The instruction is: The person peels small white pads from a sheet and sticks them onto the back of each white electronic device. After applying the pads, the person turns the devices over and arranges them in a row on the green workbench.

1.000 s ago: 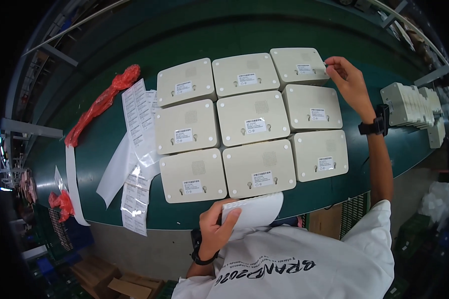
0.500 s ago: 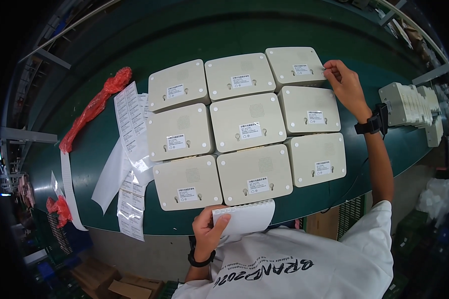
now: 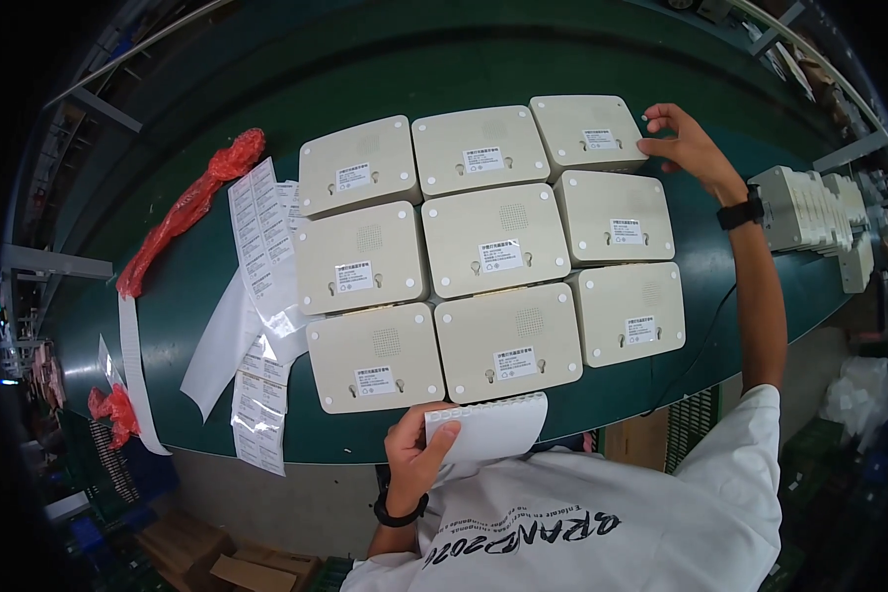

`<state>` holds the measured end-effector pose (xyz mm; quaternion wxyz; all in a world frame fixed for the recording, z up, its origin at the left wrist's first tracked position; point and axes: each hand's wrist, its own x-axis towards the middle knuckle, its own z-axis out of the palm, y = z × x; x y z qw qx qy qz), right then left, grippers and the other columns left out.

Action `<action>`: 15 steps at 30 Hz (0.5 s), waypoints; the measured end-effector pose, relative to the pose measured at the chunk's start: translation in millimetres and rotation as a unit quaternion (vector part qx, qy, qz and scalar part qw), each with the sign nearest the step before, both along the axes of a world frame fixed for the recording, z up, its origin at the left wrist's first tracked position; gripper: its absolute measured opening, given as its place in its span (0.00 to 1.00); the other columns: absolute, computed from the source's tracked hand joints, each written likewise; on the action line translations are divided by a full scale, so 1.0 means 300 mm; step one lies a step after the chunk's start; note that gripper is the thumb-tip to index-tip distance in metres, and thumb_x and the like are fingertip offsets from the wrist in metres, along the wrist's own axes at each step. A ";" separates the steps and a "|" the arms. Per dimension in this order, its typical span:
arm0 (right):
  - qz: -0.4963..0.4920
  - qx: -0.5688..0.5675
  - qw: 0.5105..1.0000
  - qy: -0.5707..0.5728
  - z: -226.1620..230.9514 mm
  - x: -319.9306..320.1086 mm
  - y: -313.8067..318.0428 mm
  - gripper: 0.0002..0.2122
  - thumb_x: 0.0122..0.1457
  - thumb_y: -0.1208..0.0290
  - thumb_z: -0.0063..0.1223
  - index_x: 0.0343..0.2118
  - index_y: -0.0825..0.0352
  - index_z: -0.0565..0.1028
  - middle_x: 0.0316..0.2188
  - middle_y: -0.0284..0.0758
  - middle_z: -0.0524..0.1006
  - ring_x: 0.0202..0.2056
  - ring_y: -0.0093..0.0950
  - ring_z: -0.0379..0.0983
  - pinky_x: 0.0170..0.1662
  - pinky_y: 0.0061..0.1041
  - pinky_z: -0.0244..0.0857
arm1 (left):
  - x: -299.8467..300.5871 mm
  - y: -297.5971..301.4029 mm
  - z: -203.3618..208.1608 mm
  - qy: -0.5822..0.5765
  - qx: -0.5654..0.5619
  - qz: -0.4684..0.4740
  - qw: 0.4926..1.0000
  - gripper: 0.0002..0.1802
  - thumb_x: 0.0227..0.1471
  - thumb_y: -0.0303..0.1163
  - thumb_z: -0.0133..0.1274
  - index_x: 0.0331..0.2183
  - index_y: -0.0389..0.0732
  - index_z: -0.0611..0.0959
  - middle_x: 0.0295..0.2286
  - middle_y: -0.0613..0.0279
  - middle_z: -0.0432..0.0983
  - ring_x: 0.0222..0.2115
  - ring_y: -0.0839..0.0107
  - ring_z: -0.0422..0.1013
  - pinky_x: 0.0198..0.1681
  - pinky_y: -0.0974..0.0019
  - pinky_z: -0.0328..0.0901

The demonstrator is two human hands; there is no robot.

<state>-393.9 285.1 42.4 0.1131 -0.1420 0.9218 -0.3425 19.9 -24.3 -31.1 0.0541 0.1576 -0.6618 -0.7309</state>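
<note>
Several cream plastic housings (image 3: 498, 240) lie back side up in three rows, each with a white printed label and round white pads near the corners. At the near edge, my left hand (image 3: 416, 449) is closed on a curled white sheet (image 3: 488, 430) with a row of round pads along its top edge. My right hand (image 3: 686, 150) is at the far right housing (image 3: 584, 133), its thumb at the near right corner and its fingers apart from the thumb. A small pale spot shows at the index fingertip; I cannot tell whether it is a pad.
Label sheets (image 3: 259, 237) and white backing paper (image 3: 222, 345) lie left of the housings. Beyond them are crumpled red plastic film (image 3: 192, 207) and a white strip (image 3: 140, 375). Upright cream parts (image 3: 809, 209) stand at the right on the green table (image 3: 365, 444). A black cable (image 3: 696, 365) runs near the right edge.
My right thumb and index finger have parted from their pinch, and the hand has shifted slightly right at the far right housing. My left hand still grips the white sheet.
</note>
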 end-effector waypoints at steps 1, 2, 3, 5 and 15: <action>-0.033 -0.016 0.999 -0.035 -0.013 -0.010 0.018 0.21 0.58 0.66 0.63 0.53 0.63 0.70 0.41 0.32 0.78 0.43 0.26 0.76 0.39 0.26 0.70 | -0.001 0.000 0.001 0.000 0.005 -0.003 1.000 0.11 0.56 0.24 0.59 0.41 0.31 0.81 0.29 0.67 0.78 0.27 0.86 0.67 0.29 0.79 0.62; -0.067 -0.032 0.995 -0.070 -0.028 -0.018 0.033 0.24 0.58 0.64 0.63 0.55 0.62 0.69 0.42 0.32 0.78 0.45 0.25 0.74 0.41 0.27 0.70 | -0.003 -0.001 0.003 -0.001 0.011 -0.005 1.000 0.11 0.56 0.24 0.59 0.41 0.31 0.81 0.29 0.67 0.78 0.27 0.86 0.67 0.29 0.79 0.62; -0.098 -0.049 0.989 -0.104 -0.037 -0.024 0.034 0.26 0.57 0.62 0.64 0.57 0.61 0.68 0.43 0.31 0.77 0.48 0.25 0.73 0.43 0.27 0.69 | -0.005 -0.002 0.004 0.000 0.016 -0.007 1.000 0.10 0.56 0.24 0.59 0.41 0.31 0.81 0.29 0.67 0.78 0.27 0.86 0.67 0.29 0.79 0.62; -0.079 -0.069 0.992 -0.073 -0.051 -0.033 0.032 0.25 0.58 0.60 0.63 0.57 0.62 0.69 0.43 0.32 0.77 0.48 0.25 0.72 0.45 0.28 0.68 | -0.003 -0.008 0.001 0.004 0.016 -0.008 1.000 0.10 0.56 0.24 0.59 0.41 0.31 0.81 0.29 0.67 0.78 0.27 0.86 0.67 0.29 0.79 0.62; -0.031 -0.109 0.994 0.002 -0.113 -0.153 -0.066 0.18 0.67 0.54 0.50 0.46 0.64 0.78 0.39 0.30 0.78 0.42 0.21 0.70 0.45 0.23 0.64 | -0.004 -0.008 0.000 0.012 0.024 -0.022 0.999 0.11 0.56 0.24 0.59 0.42 0.32 0.81 0.30 0.65 0.79 0.28 0.85 0.69 0.30 0.78 0.64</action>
